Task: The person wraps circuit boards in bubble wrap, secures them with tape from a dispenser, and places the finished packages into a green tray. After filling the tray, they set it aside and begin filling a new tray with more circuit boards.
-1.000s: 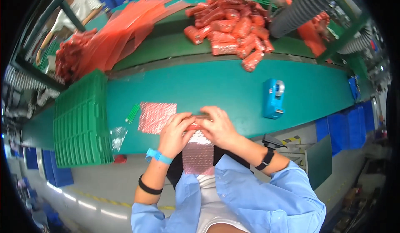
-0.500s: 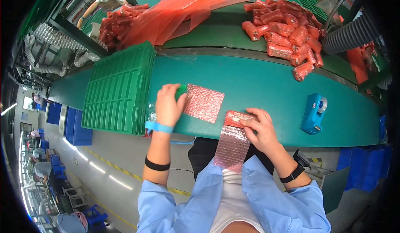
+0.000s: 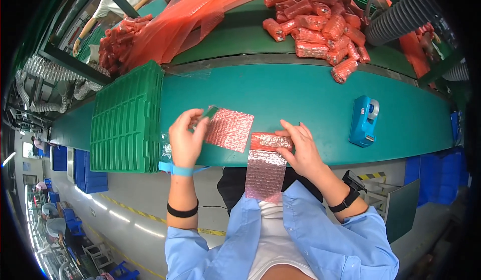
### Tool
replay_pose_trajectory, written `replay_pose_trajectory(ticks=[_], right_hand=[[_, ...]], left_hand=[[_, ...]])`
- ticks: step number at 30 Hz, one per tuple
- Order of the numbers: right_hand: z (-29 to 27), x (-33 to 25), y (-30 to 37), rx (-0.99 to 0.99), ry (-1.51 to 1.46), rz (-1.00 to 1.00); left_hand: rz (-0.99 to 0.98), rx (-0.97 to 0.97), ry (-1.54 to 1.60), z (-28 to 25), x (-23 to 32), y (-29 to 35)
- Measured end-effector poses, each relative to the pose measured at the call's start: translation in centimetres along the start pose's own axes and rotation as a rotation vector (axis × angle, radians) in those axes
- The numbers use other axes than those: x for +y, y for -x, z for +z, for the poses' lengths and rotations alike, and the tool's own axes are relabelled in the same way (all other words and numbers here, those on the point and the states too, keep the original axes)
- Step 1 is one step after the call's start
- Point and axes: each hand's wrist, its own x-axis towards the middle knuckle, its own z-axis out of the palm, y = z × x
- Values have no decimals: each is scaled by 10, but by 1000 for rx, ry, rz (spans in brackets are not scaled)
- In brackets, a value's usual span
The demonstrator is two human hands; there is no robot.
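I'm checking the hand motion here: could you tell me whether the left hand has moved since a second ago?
Yes. The left hand has left the right hand and moved leftward toward the stack of green trays.

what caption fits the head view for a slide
Left hand lifts a small green piece beside a pink bubble-wrap sheet; right hand presses a half-wrapped bundle.

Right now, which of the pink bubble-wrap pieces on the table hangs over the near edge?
The bubble-wrap strip under the right hand: its free end droops off the table edge. The square sheet beside the left hand lies wholly on the table.
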Motion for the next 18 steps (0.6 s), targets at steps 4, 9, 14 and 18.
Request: replay_pose_trajectory(ticks=[4,9,14,18], right_hand=[[1,0,1,-14,-3,7],[7,-3,2,1,-13,-5],[14,4,3,-3,7,-7],[18,13,12,1,4,-9]], left_hand=[[187,-447,226,21,48,22],[21,-614,476,59,40,32],[-321,-449,1012,75,52,38],[-305,-381,839,87,39,49]])
